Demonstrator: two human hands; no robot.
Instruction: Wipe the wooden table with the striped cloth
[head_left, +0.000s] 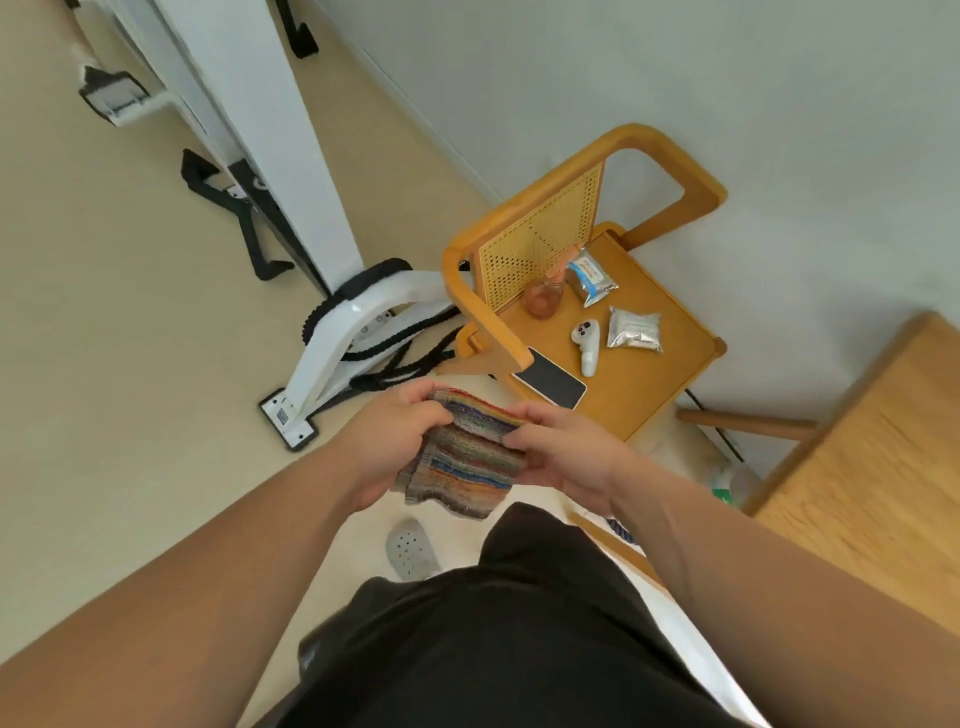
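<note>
A folded cloth with many coloured stripes (467, 457) is held in the air in front of my body, above the floor. My left hand (395, 441) grips its left side, fingers curled over the top edge. My right hand (566, 457) pinches its right side between thumb and fingers. The light wooden table (872, 478) lies at the right edge of the view, apart from both hands and the cloth.
A wooden chair (644, 374) stands ahead; its seat carries a phone (553, 383), a white controller (587, 340), two foil packets and a small orange spray bottle (543, 296). White exercise equipment (343, 338) stands on the floor to the left. A grey shoe (410, 551) is below the cloth.
</note>
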